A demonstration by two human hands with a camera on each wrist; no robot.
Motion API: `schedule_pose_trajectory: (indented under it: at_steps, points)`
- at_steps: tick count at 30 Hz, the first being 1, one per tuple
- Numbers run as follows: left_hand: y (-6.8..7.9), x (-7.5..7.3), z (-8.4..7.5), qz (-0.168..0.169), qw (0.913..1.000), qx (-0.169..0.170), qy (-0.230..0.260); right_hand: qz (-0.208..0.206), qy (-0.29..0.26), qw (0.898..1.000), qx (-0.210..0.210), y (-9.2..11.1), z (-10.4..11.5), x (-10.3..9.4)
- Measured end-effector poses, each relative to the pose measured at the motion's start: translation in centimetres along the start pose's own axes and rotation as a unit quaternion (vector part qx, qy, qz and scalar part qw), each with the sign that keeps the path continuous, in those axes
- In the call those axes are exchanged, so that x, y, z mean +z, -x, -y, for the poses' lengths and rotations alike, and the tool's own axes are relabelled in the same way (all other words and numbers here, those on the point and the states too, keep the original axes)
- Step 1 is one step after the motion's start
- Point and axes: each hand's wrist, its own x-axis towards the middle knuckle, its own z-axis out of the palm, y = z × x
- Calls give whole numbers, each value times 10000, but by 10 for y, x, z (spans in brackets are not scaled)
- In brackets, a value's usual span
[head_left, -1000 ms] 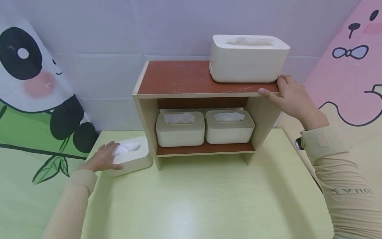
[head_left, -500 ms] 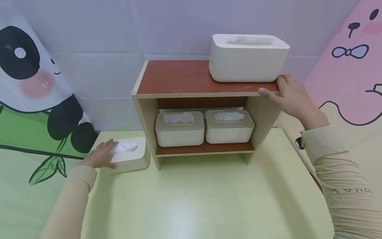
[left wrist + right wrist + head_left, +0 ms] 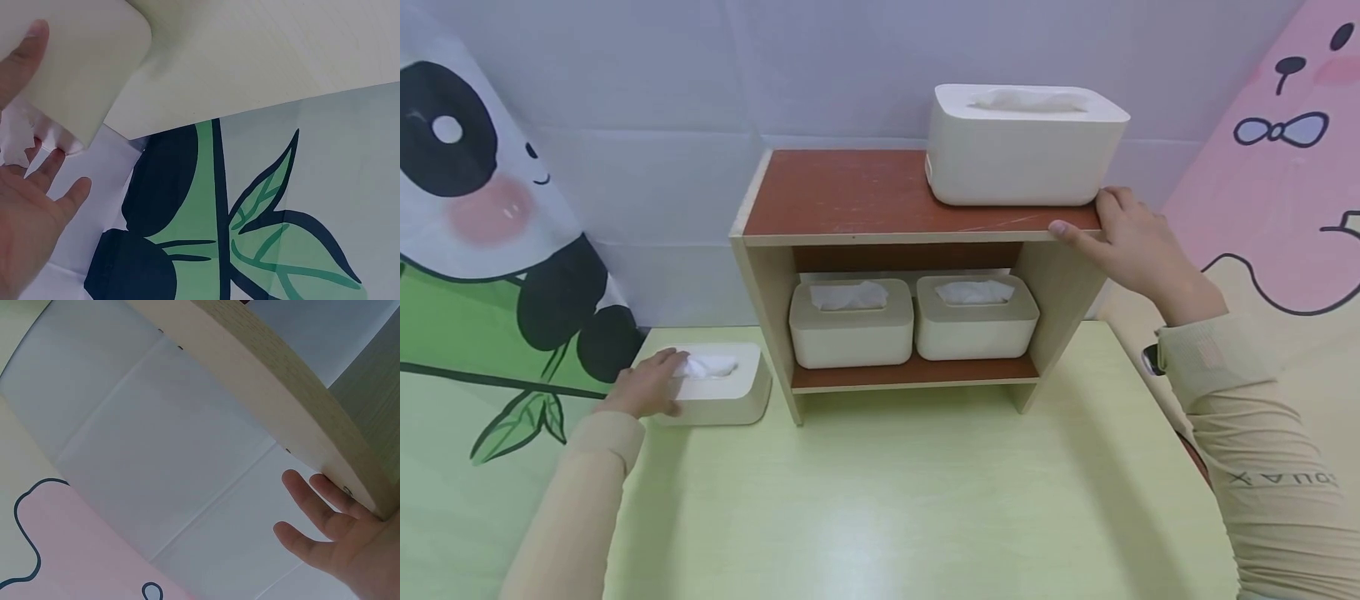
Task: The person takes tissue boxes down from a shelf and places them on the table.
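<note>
My left hand point(image 3: 643, 385) is at the left end of a white tissue box point(image 3: 730, 406) on the table, left of the shelf. In the left wrist view the thumb point(image 3: 31, 50) lies along the box's front wall, and fingertips reach its other long edge; the little finger is off it. A white tissue point(image 3: 709, 367) shows in the slot. My right hand point(image 3: 1138, 246) holds the upper right corner of the small wooden shelf point(image 3: 850, 196), thumb over the front edge. In the right wrist view its fingers point(image 3: 306, 494) spread along the outside of the side panel.
One tissue box point(image 3: 1022, 158) stands on top of the shelf at the right, near my right hand. Two more tissue boxes, a left one point(image 3: 850, 337) and a right one point(image 3: 977, 329), sit side by side below. The pale table point(image 3: 880, 483) meets a wall behind.
My left hand and the tissue box have slid left, away from the shelf. The box has turned from slanted to nearly parallel with the shelf front. The right hand has stayed put.
</note>
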Motion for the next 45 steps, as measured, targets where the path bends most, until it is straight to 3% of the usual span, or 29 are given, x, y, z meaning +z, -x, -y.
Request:
schedule_pose_trajectory:
  at_steps: [11, 22, 32, 45]
  points:
    - [4, -8, -4, 178, 9995, -180, 171, -11, 9, 10000, -6, 0, -1, 0]
    - [12, -45, -21, 79, 9999, 128, -51, -9, -14, 10000, -16, 1, 0, 0]
    - [17, -89, -41, -749, 9955, 267, -517, 40, 2, 10000, -8, 0, -1, -1]
    - [26, -178, -100, -2123, 9685, 514, -1195, 32, -1, 10000, 0, 0, 0, -2]
